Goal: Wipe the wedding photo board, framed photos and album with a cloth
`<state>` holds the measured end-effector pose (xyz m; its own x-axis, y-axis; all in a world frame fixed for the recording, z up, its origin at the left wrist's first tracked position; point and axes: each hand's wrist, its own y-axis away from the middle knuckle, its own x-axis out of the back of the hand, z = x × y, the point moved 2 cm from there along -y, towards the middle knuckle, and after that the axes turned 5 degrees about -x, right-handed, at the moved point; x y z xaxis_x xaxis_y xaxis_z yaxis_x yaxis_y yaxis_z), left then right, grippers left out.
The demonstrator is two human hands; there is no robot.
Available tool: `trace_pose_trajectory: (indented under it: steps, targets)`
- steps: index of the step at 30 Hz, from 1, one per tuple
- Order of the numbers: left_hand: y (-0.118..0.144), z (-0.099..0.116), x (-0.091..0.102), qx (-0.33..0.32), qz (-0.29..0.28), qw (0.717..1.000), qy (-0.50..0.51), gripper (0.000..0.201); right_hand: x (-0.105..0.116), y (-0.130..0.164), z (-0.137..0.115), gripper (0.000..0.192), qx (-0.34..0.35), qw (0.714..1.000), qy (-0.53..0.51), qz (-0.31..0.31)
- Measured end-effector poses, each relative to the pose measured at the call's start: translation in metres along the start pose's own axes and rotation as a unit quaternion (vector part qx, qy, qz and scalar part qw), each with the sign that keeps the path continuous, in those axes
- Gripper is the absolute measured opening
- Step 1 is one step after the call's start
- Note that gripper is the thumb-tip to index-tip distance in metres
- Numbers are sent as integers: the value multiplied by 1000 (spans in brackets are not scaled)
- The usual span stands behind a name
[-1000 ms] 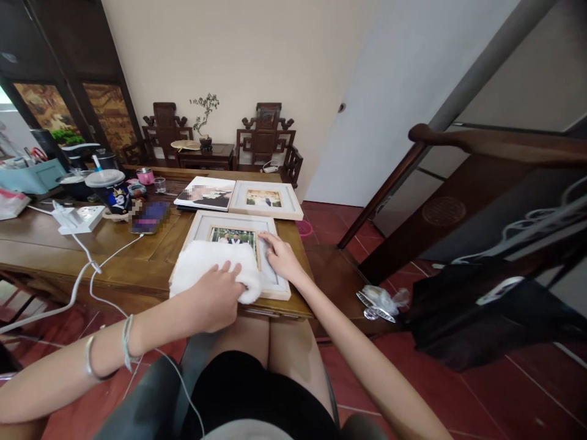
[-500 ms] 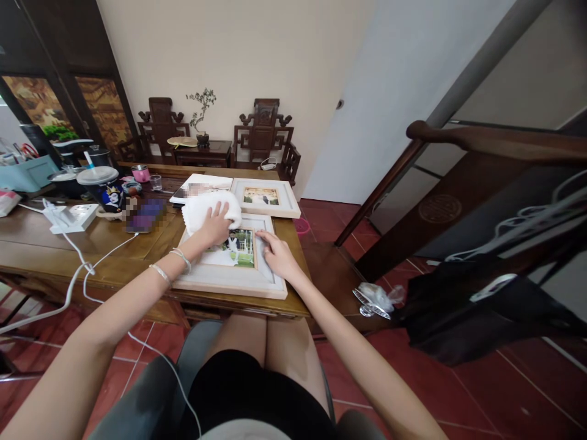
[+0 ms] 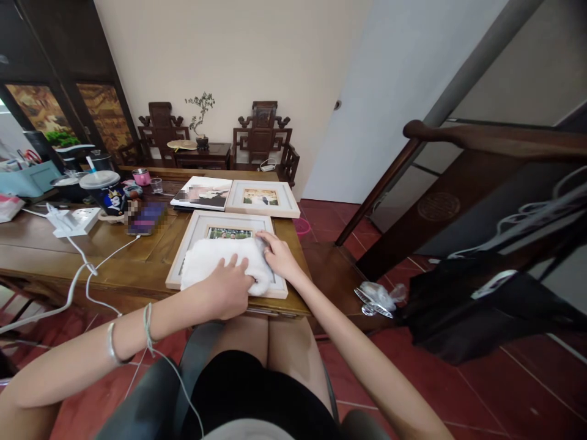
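Observation:
A light wooden picture frame point(image 3: 172, 269) lies flat at the table's front edge, its photo partly covered. Across its lower half spreads a white towel point(image 3: 206, 256). My left hand point(image 3: 232, 287) presses on the towel from above and holds it, fingers slightly apart. Resting on the frame's right side, beside the towel, is my right hand point(image 3: 279, 255); its index finger reaches out and it grips nothing. Behind lie a second framed photo point(image 3: 261, 198) and a white-bordered photo book or print point(image 3: 204, 192), partly blurred.
On the wooden table point(image 3: 147, 253) stand a lidded drink cup point(image 3: 104, 190), a white power strip point(image 3: 77, 221) with cables, a phone point(image 3: 149, 219), a pink cup point(image 3: 142, 177) and a small glass point(image 3: 156, 185). A wooden chair point(image 3: 440, 208) stands at right.
My left hand has drawn the towel from the frame's upper left down toward me, over its lower half. The print behind is uncovered now. My right hand stays in place.

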<state>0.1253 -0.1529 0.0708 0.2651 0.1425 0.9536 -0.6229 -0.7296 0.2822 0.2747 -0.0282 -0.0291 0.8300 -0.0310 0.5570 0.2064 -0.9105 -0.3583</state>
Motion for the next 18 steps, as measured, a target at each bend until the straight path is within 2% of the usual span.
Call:
trace_pose_trajectory:
  steps: [3, 7, 11, 14, 18]
  targets:
    - [-11, -10, -7, 41, 9, 999, 5, 42, 0, 0, 0, 56, 2, 1000, 0, 2]
    - [-46, -44, -13, 112, 31, 993, 11, 46, -1, 0, 2, 56, 6, 1000, 3, 5]
    - [-73, -64, -8, 126, 46, 989, 64, 49, -1, 1, 0, 53, 11, 1000, 0, 19]
    - [-73, -56, -7, 90, 25, 988, 119, 50, 1, 2, -4, 46, 12, 1000, -10, 16]
    - [-47, -30, -11, 34, -3, 993, 116, 44, 3, 4, -6, 35, 6, 1000, -22, 9]
